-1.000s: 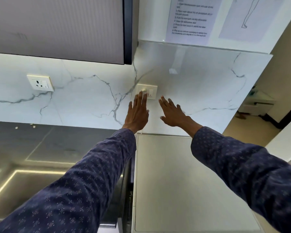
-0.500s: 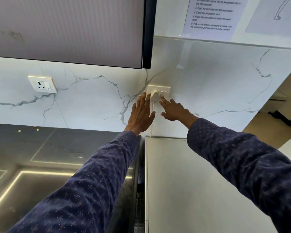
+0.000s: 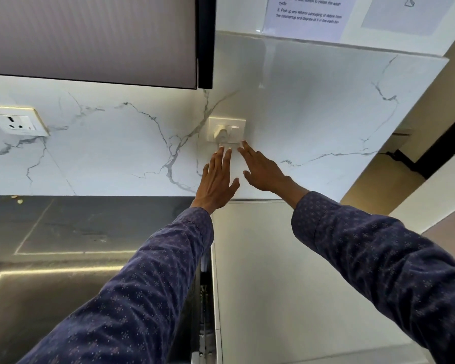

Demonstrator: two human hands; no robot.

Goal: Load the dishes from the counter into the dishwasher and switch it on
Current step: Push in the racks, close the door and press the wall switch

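Both hands reach up to the wall socket [image 3: 227,129], where a plug [image 3: 219,133] sits. The left hand [image 3: 216,179] and right hand [image 3: 263,170] have flat fingers and hold nothing. No dishes show, so loading looks done; only switching on the white dishwasher [image 3: 286,271] below seems left.

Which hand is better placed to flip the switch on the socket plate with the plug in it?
Probably the right hand: its fingertips reach the lower right corner of the socket plate; the left hand sits below the plug.
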